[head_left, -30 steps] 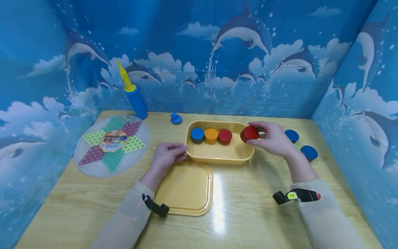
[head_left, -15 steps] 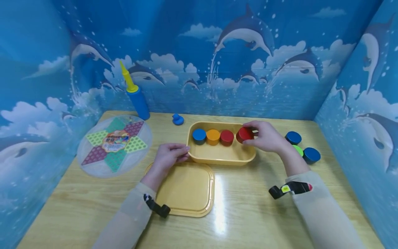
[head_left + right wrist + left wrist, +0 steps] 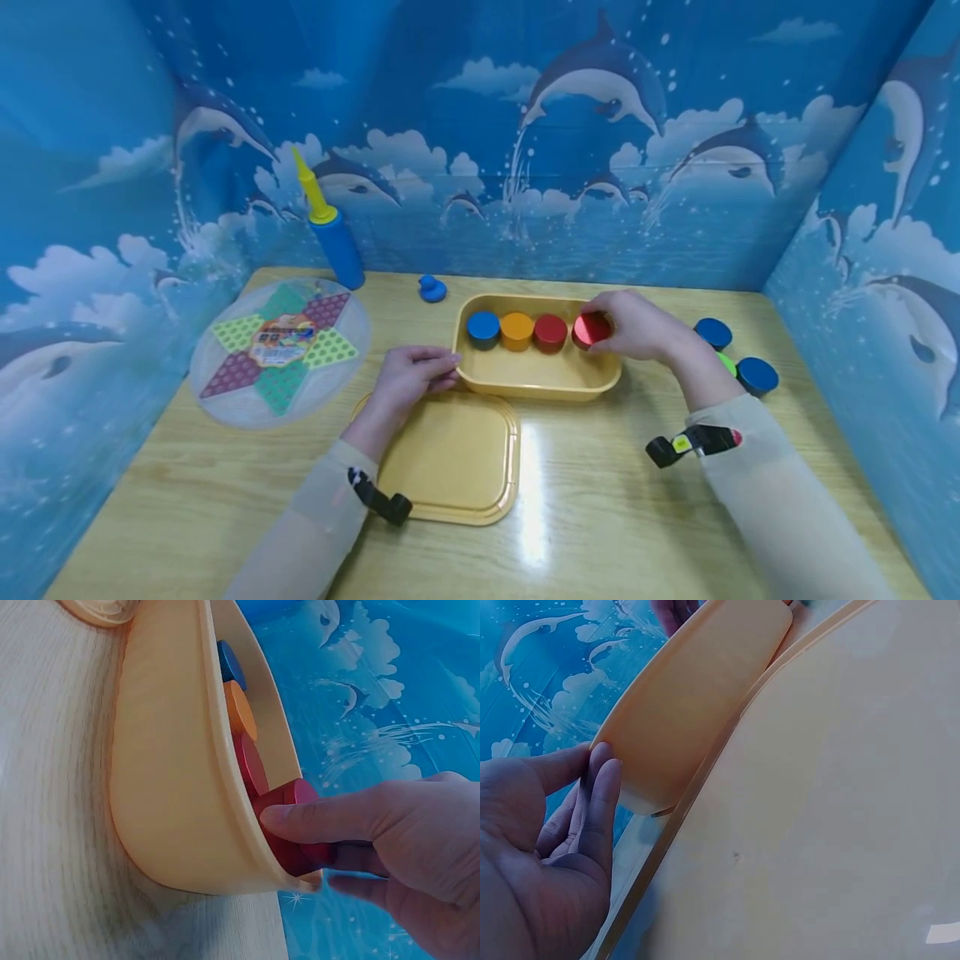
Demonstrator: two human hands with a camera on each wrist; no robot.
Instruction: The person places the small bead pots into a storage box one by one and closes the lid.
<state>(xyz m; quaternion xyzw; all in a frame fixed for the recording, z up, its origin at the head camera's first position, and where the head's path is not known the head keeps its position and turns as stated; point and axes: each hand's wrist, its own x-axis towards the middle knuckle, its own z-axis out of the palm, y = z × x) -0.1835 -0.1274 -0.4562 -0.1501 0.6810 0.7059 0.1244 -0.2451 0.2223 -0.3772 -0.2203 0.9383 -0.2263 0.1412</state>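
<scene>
A yellow plastic box stands at the middle of the table. In a row inside it are a blue cylinder block, an orange one and a red one. My right hand grips another red cylinder block between thumb and fingers, inside the box's right end. In the right wrist view this block leans beside the row; whether it touches the floor is hidden. At the box's left corner my left hand pinches the rim, as the left wrist view of the hand confirms.
A yellow lid lies in front of the box, partly under the left forearm. Two blue blocks and a green one stand at right. Behind are a blue toy duck, a pump and a star-patterned round board.
My right hand has moved left and slightly down with the red cylinder block, from the box's right rim to beside the other red block. The left hand keeps its hold on the rim.
</scene>
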